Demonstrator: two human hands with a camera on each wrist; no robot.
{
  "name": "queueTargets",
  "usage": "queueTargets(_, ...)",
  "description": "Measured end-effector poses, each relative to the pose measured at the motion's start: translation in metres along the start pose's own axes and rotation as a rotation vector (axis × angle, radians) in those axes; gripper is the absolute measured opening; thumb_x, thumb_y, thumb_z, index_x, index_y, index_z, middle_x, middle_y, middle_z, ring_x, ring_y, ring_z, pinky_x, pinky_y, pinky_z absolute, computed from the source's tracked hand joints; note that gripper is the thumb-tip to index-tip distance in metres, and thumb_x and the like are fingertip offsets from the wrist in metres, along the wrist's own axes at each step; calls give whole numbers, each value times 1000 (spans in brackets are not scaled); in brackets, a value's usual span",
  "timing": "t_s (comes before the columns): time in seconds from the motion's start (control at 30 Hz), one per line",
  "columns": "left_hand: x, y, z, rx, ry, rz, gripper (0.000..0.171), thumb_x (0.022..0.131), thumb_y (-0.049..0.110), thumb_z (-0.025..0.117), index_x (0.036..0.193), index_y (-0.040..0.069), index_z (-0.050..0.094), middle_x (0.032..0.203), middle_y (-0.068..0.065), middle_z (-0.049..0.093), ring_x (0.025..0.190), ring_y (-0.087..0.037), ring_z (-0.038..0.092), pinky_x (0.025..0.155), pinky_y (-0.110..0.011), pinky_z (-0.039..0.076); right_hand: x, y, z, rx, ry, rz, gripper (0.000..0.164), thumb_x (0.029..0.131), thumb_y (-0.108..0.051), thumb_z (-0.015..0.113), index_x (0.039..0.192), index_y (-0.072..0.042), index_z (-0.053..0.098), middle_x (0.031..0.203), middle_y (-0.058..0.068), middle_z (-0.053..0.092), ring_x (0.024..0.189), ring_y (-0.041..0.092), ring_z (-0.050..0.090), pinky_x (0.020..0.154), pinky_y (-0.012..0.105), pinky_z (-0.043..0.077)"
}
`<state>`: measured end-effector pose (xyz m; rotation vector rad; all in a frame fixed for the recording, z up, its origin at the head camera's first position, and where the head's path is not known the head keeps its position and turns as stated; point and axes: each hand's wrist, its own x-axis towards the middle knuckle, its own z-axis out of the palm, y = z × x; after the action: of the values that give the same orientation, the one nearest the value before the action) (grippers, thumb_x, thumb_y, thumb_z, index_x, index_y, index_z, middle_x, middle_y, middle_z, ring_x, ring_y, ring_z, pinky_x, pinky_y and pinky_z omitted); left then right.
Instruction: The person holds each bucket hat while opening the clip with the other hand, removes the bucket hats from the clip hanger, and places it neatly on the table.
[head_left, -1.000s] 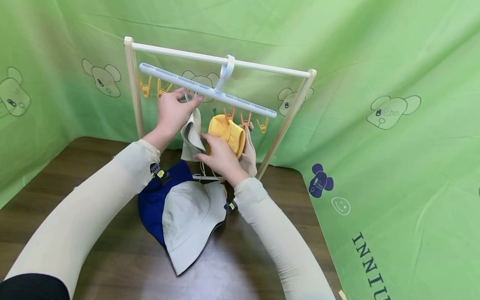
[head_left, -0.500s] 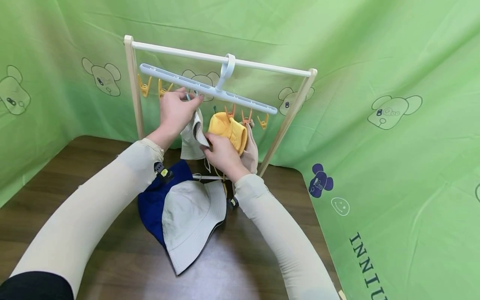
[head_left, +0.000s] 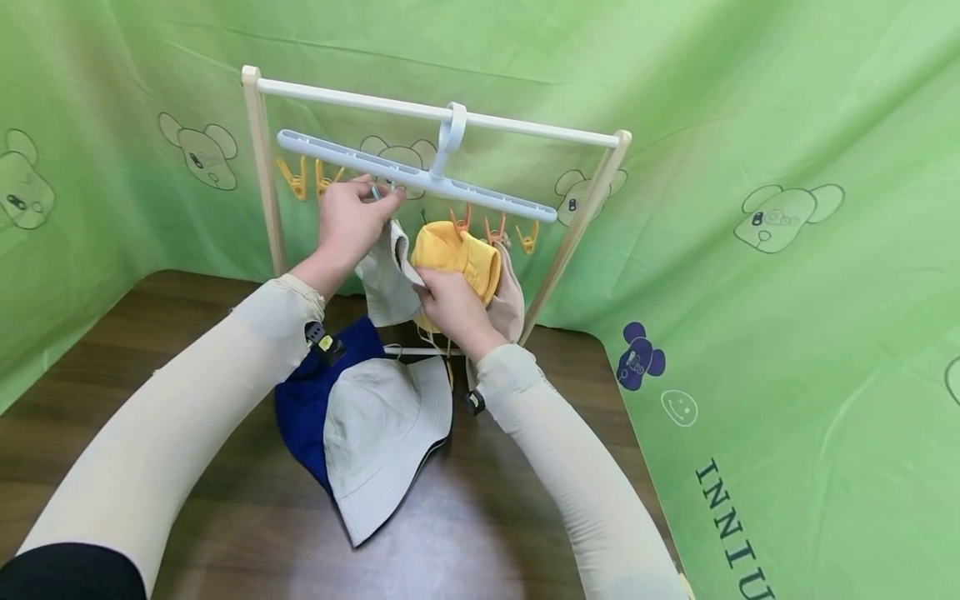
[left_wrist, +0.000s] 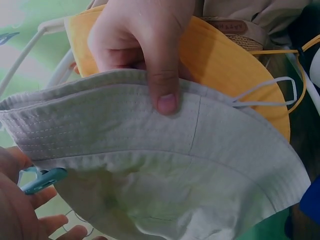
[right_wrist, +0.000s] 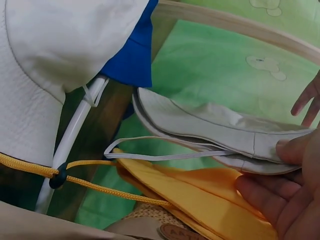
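Note:
A pale grey bucket hat (head_left: pixel 384 287) hangs folded under a light blue hanger (head_left: pixel 495 198). High on this hat, my left hand (head_left: pixel 348 221) pinches a teal clothespin (left_wrist: pixel 46 181), whose tip meets the hat's edge in the left wrist view. My right hand (head_left: pixel 456 310) grips the brim lower down, thumb on the outside and fingers behind it. A white elastic loop (right_wrist: pixel 170 156) trails from the brim. Just behind the right hand hangs a yellow hat (head_left: pixel 442 248) with an orange clothespin (head_left: pixel 461 219) at its top.
A beige hat (head_left: pixel 510 292) hangs right of the yellow one. Yellow clothespins (head_left: pixel 296 177) dangle at the hanger's ends. The hanger hooks over a white bar (head_left: pixel 360 102) between wooden posts. In front lie a white bucket hat (head_left: pixel 378 421) and a blue hat (head_left: pixel 306 417) on the wooden surface.
My right hand has moved slightly right and taken the brim between thumb and fingers, drawing it right. My left hand stays at the clothespin.

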<state>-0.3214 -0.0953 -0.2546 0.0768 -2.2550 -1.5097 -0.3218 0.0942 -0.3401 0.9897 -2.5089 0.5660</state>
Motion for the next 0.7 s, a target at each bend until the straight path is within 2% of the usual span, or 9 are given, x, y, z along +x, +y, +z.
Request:
queueTargets(0.07, 0, 0, 0, -6, -5, 1, 34, 91, 47, 73, 80, 15, 72, 146, -3, 60, 135, -5, 54, 66, -23, 39, 0, 0, -2, 7, 1, -7, 20, 103, -11, 59, 83, -11, 59, 76, 3, 64, 73, 18, 62, 70, 36, 51)
queueTargets(0.13, 0, -1, 0, -14, -10, -5, 33, 91, 48, 74, 81, 17, 73, 144, -2, 62, 116, -7, 63, 66, -22, 39, -1, 1, -3, 12, -2, -10, 22, 103, -11, 59, 81, -11, 59, 74, 3, 63, 71, 18, 61, 69, 36, 51)
queueTargets(0.2, 0, -1, 0, -29, -20, -15, 30, 91, 47, 74, 81, 19, 74, 142, -1, 63, 100, -7, 62, 63, -23, 38, -2, 2, -5, 12, -6, -9, 24, 103, -11, 59, 80, -11, 58, 73, 2, 62, 70, 18, 59, 67, 35, 50)
queueTargets(0.27, 0, -2, 0, -40, -29, -18, 30, 90, 47, 75, 81, 19, 74, 142, -1, 64, 93, -8, 59, 60, -26, 36, -3, 3, -6, 6, -9, -10, 25, 103, -12, 60, 78, -12, 57, 71, 2, 60, 68, 17, 58, 65, 33, 49)
queueTargets(0.43, 0, -3, -1, -47, -47, 1, 30, 91, 47, 75, 82, 18, 74, 143, -5, 62, 125, -6, 59, 65, -25, 38, -6, 7, -7, 2, 1, -30, 25, 103, -12, 61, 79, -12, 58, 70, 2, 58, 65, 17, 57, 61, 31, 47)
queueTargets(0.63, -1, -6, -1, -50, -62, -1, 32, 91, 47, 74, 85, 16, 76, 141, -2, 64, 123, -7, 59, 68, -25, 39, -8, 9, -7, 1, 1, -54, 24, 103, -12, 60, 79, -12, 59, 70, 0, 59, 65, 16, 57, 61, 30, 47)
queueTargets(0.7, -1, -6, -1, -45, -64, 1, 32, 92, 47, 74, 87, 15, 77, 141, -2, 64, 129, -6, 57, 68, -25, 39, -9, 10, -8, 7, -3, -57, 25, 103, -12, 60, 79, -12, 58, 69, 0, 59, 64, 16, 57, 60, 30, 47)
